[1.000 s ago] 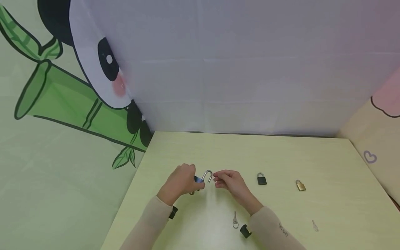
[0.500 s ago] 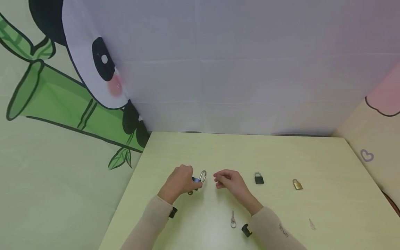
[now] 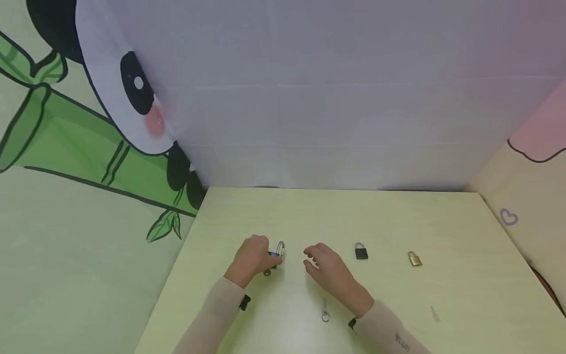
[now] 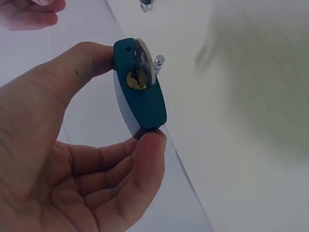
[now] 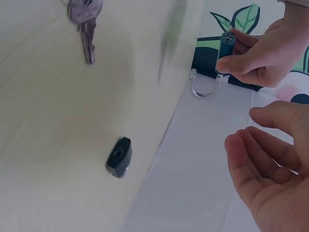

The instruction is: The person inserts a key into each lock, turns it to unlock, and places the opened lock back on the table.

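My left hand (image 3: 251,258) pinches a blue padlock (image 4: 150,108) between thumb and fingers above the table. Its silver shackle (image 3: 280,248) stands unlatched, one leg out of the body. In the left wrist view a key (image 4: 143,63) sits in the brass keyhole (image 4: 136,80), seen nearly edge-on. To the right, apart from the padlock, my right hand (image 3: 331,273) hovers with fingers loosely bent and thumb apart. Nothing lies between those fingers in the right wrist view.
A black padlock (image 3: 361,253) and a brass padlock (image 3: 414,259) rest on the table (image 3: 336,211), right of the hands. Nearer the front lie a key with a ring (image 3: 325,313) and another pale key (image 3: 435,314). A printed cloth (image 3: 309,113) hangs behind the table.
The right fingers, close to the shackle a second ago, are now farther from it and more spread. The padlock has turned slightly in the left hand. The head view has shifted right.
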`<state>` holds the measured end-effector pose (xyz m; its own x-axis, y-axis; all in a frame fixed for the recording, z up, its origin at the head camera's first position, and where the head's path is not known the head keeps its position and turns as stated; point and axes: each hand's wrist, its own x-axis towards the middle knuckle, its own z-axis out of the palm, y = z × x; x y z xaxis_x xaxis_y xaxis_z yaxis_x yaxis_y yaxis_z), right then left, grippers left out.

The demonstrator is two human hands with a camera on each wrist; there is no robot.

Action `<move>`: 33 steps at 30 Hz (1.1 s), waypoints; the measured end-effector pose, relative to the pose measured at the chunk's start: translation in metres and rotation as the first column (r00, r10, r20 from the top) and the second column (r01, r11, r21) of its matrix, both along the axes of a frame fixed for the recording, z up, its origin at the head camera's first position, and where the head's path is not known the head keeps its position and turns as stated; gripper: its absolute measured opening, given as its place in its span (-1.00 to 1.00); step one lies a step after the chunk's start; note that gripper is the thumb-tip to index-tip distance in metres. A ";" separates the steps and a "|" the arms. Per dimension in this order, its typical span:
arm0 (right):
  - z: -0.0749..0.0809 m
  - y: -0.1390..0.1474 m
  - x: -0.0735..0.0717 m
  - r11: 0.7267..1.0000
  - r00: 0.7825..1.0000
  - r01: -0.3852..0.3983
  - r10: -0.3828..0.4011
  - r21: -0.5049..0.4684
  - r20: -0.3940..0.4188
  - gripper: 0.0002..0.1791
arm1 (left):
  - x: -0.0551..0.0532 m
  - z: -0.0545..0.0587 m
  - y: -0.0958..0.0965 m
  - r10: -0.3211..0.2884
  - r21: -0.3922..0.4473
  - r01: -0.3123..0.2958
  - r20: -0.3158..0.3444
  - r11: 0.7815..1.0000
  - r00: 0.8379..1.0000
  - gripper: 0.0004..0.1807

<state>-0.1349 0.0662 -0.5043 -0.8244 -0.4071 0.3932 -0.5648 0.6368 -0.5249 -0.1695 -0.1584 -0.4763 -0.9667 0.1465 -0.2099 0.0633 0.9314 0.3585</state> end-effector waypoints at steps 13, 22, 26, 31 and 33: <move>0.002 0.007 0.007 0.991 0.988 0.003 0.018 0.137 -0.152 -0.76 | -0.009 -0.021 0.001 0.017 -0.008 -0.017 0.009 1.000 1.000 -0.61; -0.001 0.011 0.008 0.988 0.989 0.015 0.007 0.151 -0.145 -0.75 | -0.015 -0.040 -0.001 0.031 -0.003 -0.032 -0.017 0.999 0.999 -0.64; -0.002 0.013 0.008 0.988 0.991 0.016 0.005 0.151 -0.133 -0.75 | -0.017 -0.042 0.000 0.031 -0.012 -0.031 -0.021 0.999 0.999 -0.65; -0.003 0.015 0.009 0.990 0.988 0.013 0.009 0.140 -0.152 -0.75 | -0.019 -0.048 0.002 0.053 -0.041 -0.054 -0.018 0.998 0.998 -0.63; -0.004 0.015 0.010 0.990 0.988 0.015 0.007 0.140 -0.156 -0.75 | -0.020 -0.050 0.002 0.061 -0.048 -0.062 -0.019 0.997 0.998 -0.63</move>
<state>-0.1247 0.0816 -0.5078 -0.7594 -0.4639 0.4562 -0.6298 0.7002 -0.3363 -0.1894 -0.1561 -0.5262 -0.9771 0.0764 -0.1986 0.0109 0.9501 0.3118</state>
